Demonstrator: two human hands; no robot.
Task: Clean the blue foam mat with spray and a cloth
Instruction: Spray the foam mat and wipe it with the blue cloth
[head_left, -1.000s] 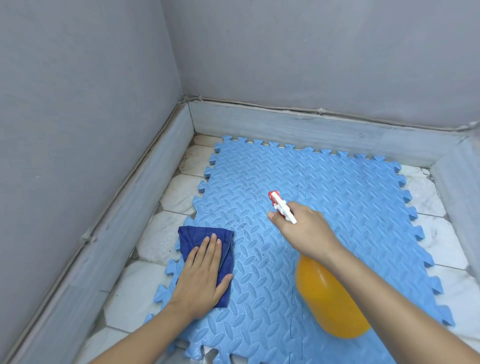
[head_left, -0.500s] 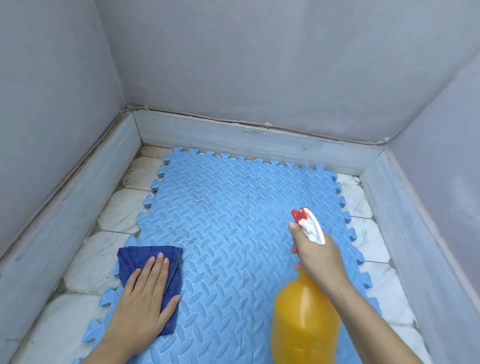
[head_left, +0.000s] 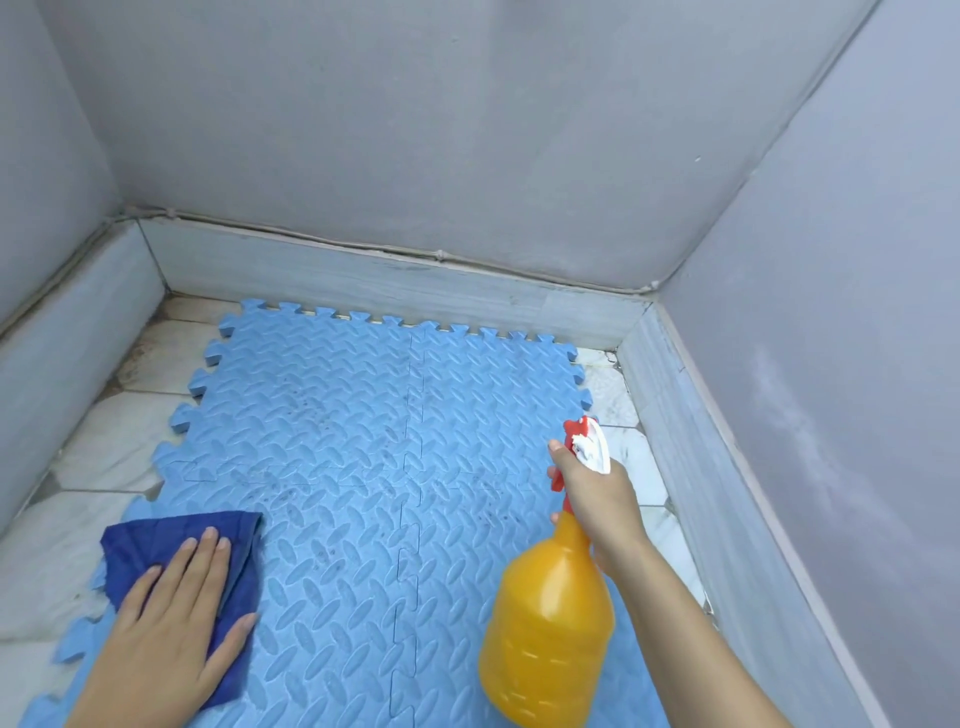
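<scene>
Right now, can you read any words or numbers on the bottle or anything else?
None. The orange spray bottle in the right hand shows no label, only moulded ridges. The blue cloth under the left hand, the blue foam mat and the grey walls carry no writing either.

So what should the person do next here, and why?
Probably squeeze the trigger: the right hand holds the orange spray bottle aimed over the blue foam mat, whose middle shows dark specks, while the left hand rests flat on the dark blue cloth, ready to wipe.
</scene>
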